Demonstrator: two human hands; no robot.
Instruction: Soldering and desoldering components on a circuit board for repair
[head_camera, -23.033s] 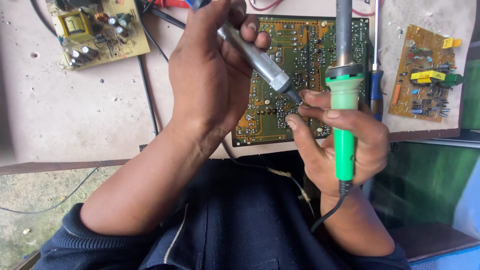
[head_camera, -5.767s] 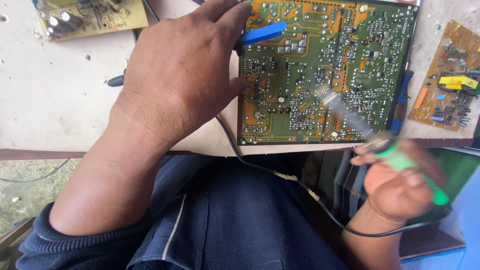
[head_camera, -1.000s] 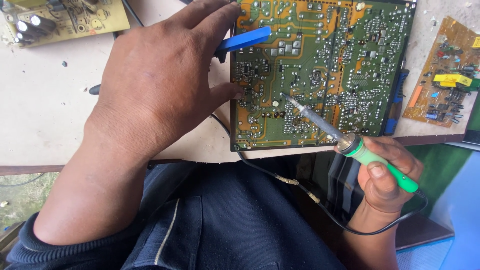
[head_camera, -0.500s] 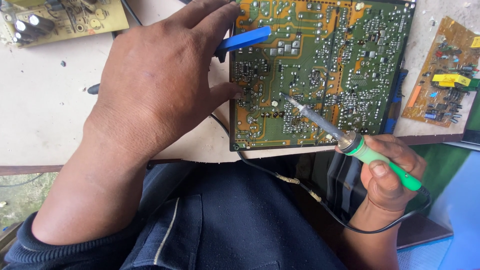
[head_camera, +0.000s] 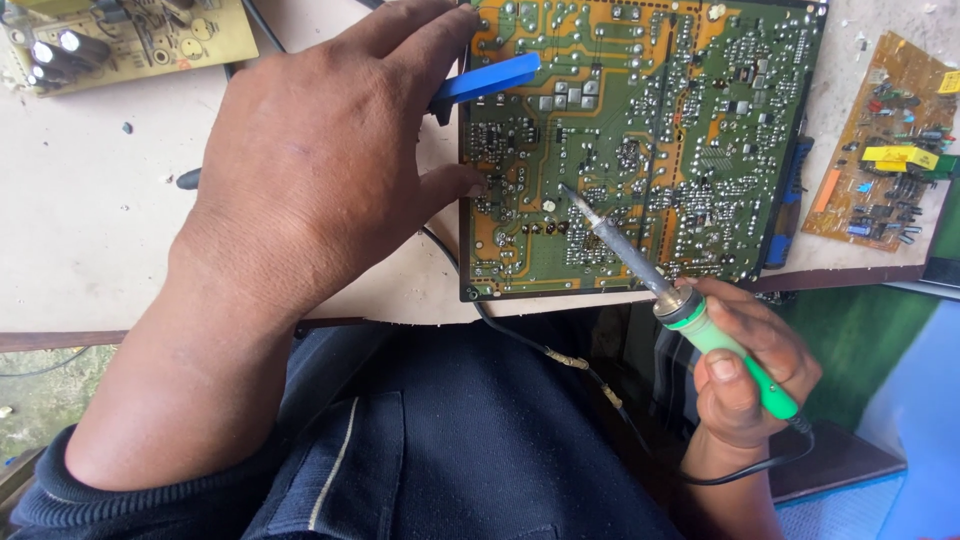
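My workbench, pale and scuffed, carries everything in view. The large green circuit board lies solder side up near its front edge, with its lower edge close to the lip. My left hand rests flat at the board's left margin, fingers spread and loose, the thumb tip touching the board. A blue plastic tool shows from under the fingers; I cannot tell whether they pinch it or merely cover it. My right hand is clenched around the green handle of the soldering iron, whose tip touches a joint near the board's centre.

Risks, as I judge them: the joints are dense, so a small slip of the tip could bridge neighbouring pads. A long dwell could lift the copper. The iron's cable loops below my wrist and could snag and tug the tip. My left thumb sits fairly near the hot tip.

Smaller boards lie at upper left and far right. No container shows in this view.
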